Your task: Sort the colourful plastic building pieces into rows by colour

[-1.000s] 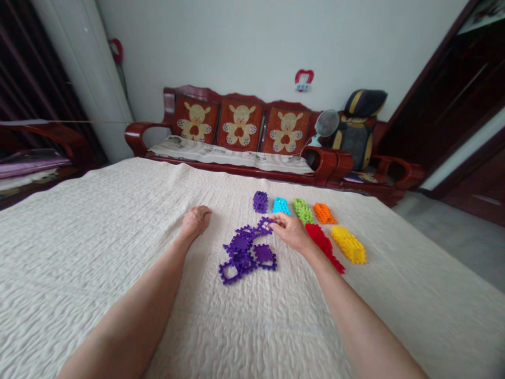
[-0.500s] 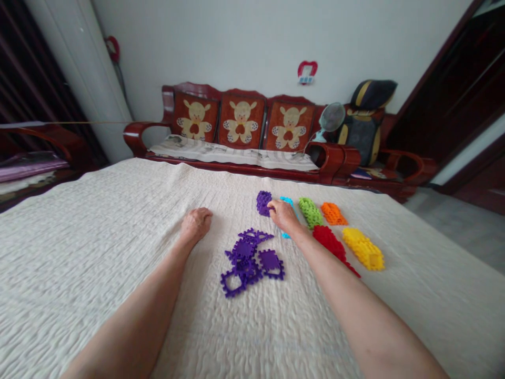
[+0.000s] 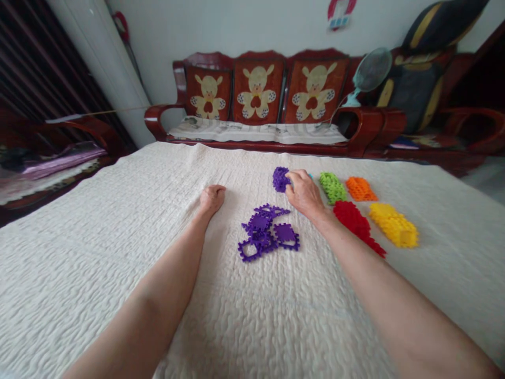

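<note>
Beside the far purple stack (image 3: 280, 179), my right hand (image 3: 303, 193) has its thumb and fingers apart, the fingertips at the stack's right side. My left hand (image 3: 213, 198) rests on the quilted cover as a loose fist, with nothing seen in it. Between my forearms lies a loose pile of purple toothed pieces (image 3: 261, 223), some solid and some with open middles. A separate purple piece (image 3: 286, 233) lies at the pile's right. A light blue stack (image 3: 310, 176) is almost wholly hidden behind my right hand.
Stacks in green (image 3: 332, 188), orange (image 3: 361, 189), red (image 3: 352, 219) and yellow (image 3: 394, 225) stand to the right, the red one close to my right forearm. A wooden sofa (image 3: 252, 146) stands beyond the cream cover (image 3: 118, 226).
The camera view has shifted and come closer. My right hand's thumb and fingers have spread apart beside the purple stack, and the hand now covers most of the blue stack. My left hand keeps its closed shape.
</note>
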`<action>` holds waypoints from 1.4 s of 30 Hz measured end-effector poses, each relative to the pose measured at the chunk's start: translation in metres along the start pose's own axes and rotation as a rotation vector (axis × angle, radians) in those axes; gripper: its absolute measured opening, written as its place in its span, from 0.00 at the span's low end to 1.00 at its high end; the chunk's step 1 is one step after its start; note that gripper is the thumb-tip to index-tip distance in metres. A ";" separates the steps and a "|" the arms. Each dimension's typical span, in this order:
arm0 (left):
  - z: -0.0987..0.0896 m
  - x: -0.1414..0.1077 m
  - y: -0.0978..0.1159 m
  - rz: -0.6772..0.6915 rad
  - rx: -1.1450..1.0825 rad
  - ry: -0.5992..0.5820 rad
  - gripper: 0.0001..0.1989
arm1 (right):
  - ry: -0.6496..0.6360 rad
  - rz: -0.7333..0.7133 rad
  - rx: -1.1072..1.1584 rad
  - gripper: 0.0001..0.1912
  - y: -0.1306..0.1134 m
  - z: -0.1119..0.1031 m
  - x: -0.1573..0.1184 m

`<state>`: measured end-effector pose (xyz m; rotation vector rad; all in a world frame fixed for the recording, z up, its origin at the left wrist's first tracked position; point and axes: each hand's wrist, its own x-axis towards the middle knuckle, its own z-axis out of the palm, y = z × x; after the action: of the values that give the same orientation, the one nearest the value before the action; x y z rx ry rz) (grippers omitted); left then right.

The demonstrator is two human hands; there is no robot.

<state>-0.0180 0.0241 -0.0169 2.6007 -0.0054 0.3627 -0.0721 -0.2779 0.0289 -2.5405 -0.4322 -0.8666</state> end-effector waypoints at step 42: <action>0.017 0.018 -0.031 -0.143 -0.428 0.136 0.19 | -0.166 0.106 0.533 0.11 -0.021 -0.015 -0.107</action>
<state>0.0059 0.0434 -0.0416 2.1367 0.1348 0.4334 -0.1696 -0.2834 -0.0216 -2.1195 -0.4976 -0.4272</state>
